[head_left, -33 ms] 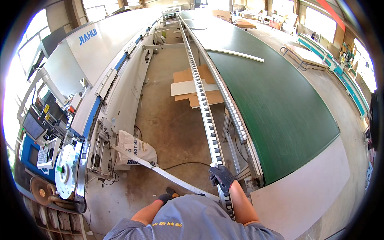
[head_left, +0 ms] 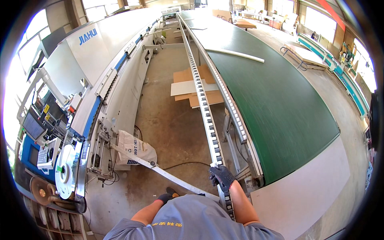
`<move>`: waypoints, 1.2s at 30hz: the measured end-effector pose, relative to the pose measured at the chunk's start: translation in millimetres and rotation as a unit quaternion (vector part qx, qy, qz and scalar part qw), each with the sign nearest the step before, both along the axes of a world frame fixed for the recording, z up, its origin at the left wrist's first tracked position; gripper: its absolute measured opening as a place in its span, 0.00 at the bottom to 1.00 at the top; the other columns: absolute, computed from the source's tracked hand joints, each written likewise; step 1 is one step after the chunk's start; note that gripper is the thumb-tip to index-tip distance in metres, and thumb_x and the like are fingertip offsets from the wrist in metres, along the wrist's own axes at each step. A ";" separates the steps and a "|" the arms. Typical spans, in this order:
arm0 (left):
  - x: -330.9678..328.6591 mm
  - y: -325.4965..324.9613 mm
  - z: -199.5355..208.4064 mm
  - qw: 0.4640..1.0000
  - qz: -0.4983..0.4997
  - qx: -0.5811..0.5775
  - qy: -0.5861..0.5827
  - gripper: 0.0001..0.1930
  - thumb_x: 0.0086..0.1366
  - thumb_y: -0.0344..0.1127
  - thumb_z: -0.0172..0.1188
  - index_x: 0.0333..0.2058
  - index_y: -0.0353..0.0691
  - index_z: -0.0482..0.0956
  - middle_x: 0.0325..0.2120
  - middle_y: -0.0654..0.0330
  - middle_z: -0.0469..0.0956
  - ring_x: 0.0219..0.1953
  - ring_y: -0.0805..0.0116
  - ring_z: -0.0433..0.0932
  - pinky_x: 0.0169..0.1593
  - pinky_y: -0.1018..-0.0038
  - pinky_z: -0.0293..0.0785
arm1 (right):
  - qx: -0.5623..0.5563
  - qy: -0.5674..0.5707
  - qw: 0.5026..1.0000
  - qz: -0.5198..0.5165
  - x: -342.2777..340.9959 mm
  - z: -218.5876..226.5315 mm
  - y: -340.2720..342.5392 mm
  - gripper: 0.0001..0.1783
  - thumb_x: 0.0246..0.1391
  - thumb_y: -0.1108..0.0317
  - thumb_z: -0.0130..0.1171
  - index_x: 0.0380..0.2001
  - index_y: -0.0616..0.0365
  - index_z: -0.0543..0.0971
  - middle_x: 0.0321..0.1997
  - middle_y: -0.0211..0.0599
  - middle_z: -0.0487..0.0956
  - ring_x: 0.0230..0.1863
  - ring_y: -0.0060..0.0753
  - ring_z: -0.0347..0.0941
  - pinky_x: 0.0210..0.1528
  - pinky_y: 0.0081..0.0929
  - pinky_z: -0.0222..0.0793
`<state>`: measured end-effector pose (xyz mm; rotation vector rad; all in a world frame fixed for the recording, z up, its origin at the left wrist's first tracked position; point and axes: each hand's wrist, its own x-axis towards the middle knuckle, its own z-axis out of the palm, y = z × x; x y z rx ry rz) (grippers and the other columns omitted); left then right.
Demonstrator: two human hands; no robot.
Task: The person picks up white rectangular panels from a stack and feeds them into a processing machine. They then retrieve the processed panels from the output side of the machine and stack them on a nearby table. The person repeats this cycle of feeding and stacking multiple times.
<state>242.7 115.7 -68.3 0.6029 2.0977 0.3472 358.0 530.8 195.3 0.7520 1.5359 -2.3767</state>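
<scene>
My right hand (head_left: 222,177), in a dark glove, grips the near end of a long roller rail (head_left: 203,105) that runs away from me beside a green conveyor belt (head_left: 280,104). My left hand (head_left: 164,197), also gloved, hangs low by my grey shirt, close to the near end of a slanted white bar (head_left: 176,178) that reaches to the machine on the left. Whether it holds anything is hidden. A small dark and orange thing (head_left: 173,192) lies right beside it.
A long white and blue machine (head_left: 100,76) with a control panel (head_left: 38,128) and a tape reel (head_left: 66,172) lines the left. A printed sack (head_left: 134,149) and flat boards (head_left: 194,87) lie on the concrete floor. A white strip (head_left: 236,54) lies on the belt; a pale panel (head_left: 312,188) is at its near end.
</scene>
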 end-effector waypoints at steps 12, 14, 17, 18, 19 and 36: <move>-0.4 -0.2 2.3 1.000 -0.009 0.015 0.004 0.25 0.60 0.59 0.53 0.42 0.44 0.82 0.44 0.46 0.79 0.48 0.47 0.77 0.51 0.57 0.71 | 0.003 0.004 1.000 -0.001 -0.9 -5.3 0.4 0.18 0.57 0.55 0.60 0.35 0.61 0.75 0.22 0.39 0.77 0.15 0.30 0.72 0.18 0.30 0.72; -0.6 0.0 2.7 1.000 -0.020 0.011 0.004 0.25 0.60 0.58 0.53 0.42 0.44 0.82 0.43 0.47 0.79 0.48 0.47 0.77 0.51 0.57 0.71 | 0.000 0.001 1.000 0.000 -0.8 -2.8 0.0 0.18 0.57 0.55 0.60 0.36 0.61 0.75 0.22 0.39 0.77 0.15 0.30 0.72 0.18 0.30 0.72; -0.9 -0.5 1.5 1.000 -0.025 0.014 0.013 0.25 0.60 0.58 0.53 0.42 0.45 0.82 0.43 0.47 0.80 0.47 0.47 0.77 0.50 0.57 0.71 | -0.004 -0.001 1.000 0.000 -0.7 -0.8 0.0 0.18 0.57 0.55 0.60 0.36 0.62 0.75 0.22 0.39 0.77 0.15 0.30 0.72 0.18 0.30 0.72; -1.3 -0.7 0.8 0.999 -0.026 0.015 0.014 0.24 0.60 0.58 0.53 0.42 0.45 0.82 0.43 0.47 0.80 0.47 0.47 0.77 0.50 0.57 0.72 | -0.006 -0.001 1.000 0.000 -0.6 -0.4 0.0 0.18 0.57 0.55 0.60 0.36 0.62 0.75 0.22 0.39 0.77 0.15 0.30 0.72 0.18 0.31 0.72; -1.8 -0.7 0.1 0.999 -0.028 0.017 0.015 0.24 0.60 0.58 0.53 0.42 0.45 0.82 0.42 0.47 0.80 0.47 0.46 0.77 0.50 0.58 0.72 | -0.005 -0.002 1.000 0.000 -0.7 -0.1 -0.1 0.18 0.57 0.55 0.60 0.36 0.62 0.75 0.22 0.39 0.77 0.15 0.30 0.72 0.18 0.31 0.72; -0.6 -0.1 -0.6 1.000 0.019 0.008 -0.011 0.26 0.58 0.59 0.56 0.42 0.42 0.82 0.42 0.45 0.80 0.46 0.46 0.78 0.49 0.59 0.72 | 0.003 0.000 1.000 0.003 -0.9 -2.5 0.5 0.18 0.57 0.55 0.60 0.35 0.61 0.75 0.23 0.38 0.77 0.15 0.30 0.72 0.18 0.30 0.72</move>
